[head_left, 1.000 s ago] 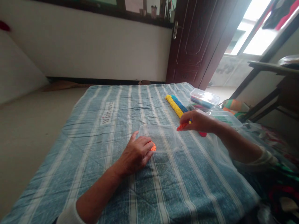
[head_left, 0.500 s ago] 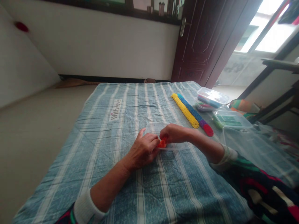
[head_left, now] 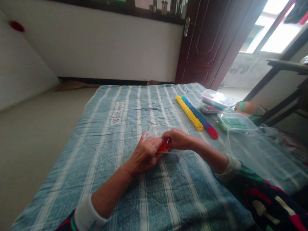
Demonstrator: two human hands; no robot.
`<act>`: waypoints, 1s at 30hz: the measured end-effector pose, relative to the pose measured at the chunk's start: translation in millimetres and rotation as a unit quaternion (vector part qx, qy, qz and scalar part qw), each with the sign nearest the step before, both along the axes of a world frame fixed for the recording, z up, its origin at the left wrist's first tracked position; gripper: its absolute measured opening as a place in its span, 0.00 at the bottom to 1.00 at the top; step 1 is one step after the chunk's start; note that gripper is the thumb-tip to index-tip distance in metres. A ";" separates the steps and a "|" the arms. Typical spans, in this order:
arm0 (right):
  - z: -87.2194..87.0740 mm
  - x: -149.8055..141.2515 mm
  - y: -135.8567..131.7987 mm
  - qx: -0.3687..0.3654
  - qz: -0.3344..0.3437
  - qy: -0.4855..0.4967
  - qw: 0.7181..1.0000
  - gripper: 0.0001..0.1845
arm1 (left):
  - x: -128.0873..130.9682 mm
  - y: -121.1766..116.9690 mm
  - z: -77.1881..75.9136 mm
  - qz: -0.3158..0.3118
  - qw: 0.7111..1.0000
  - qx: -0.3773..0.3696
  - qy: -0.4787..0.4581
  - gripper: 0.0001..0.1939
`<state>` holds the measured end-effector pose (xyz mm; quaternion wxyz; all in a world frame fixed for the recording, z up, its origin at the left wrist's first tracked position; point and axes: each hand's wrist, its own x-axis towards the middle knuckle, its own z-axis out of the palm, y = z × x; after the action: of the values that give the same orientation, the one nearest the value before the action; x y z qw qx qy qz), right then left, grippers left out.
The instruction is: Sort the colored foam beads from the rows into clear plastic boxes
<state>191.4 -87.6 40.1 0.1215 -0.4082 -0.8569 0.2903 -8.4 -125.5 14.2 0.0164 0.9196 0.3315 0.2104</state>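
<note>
"Looking closest in, what are the hands doing?"

"The left hand and the right hand meet just above the table-level cloth, with a small orange-red piece between them."

"How's the grip?"

"Neither hand is spread. The right fingers curl down over the piece, and the left fingers press against it from the other side, so it looks pinched between both hands. Exactly which fingertips touch it is hidden."

"Where does the piece sit?"

"Over the near part of a clear plastic tray, close to its front rim. I can't tell whether it touches the tray's floor."

"What's beyond that?"

"The tray rests on a blue-and-white striped cloth printed with a with love label. Farther on lie a bumpy yellow strip and, touching it, a blue strip with a purple section and a red end."

"And to the right?"

"A large clear container lies nearest, then a green-edged box, with a clear lidded box beyond it."

"Farthest off?"

"A white wall and a dark wooden door with a metal handle."
</note>
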 end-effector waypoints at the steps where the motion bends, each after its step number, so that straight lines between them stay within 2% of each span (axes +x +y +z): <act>1: -0.9 -0.1 -0.9 -0.008 -0.011 0.008 1.000 0.13 | -0.3 0.2 -0.3 -0.005 1.000 -0.001 0.005 0.16; 4: -3.8 0.0 -2.4 -0.030 -0.032 0.034 0.998 0.16 | -0.8 1.1 -1.8 -0.016 1.000 0.005 0.019 0.18; 12: -3.8 -4.1 -2.3 -0.056 -0.041 0.034 0.997 0.17 | -2.6 5.0 0.2 -0.028 0.999 0.034 0.026 0.14; 16: 7.1 4.2 -4.6 0.006 -0.049 0.016 0.999 0.19 | -3.0 5.4 0.1 -0.026 0.999 0.035 0.032 0.12; 20: 26.6 43.7 6.6 0.111 -0.111 -0.020 0.987 0.17 | -2.6 6.4 -8.0 -0.017 0.998 0.051 0.013 0.11; 23: 34.6 87.7 25.1 0.169 -0.186 -0.131 0.959 0.17 | -3.2 8.0 -14.4 -0.020 0.998 0.060 0.003 0.11; 27: 26.0 134.5 42.8 0.145 -0.229 -0.269 0.925 0.22 | -4.3 8.2 -16.3 -0.016 0.998 0.060 0.001 0.10; 30: 13.8 148.1 43.1 0.136 -0.213 -0.287 0.924 0.24 | -4.6 6.8 -13.7 -0.012 0.998 0.056 0.004 0.09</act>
<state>339.4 -44.4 53.9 -0.0159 -0.6264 -0.7793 0.0089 -13.0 -118.6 0.5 -0.0341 0.9237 0.3082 0.2253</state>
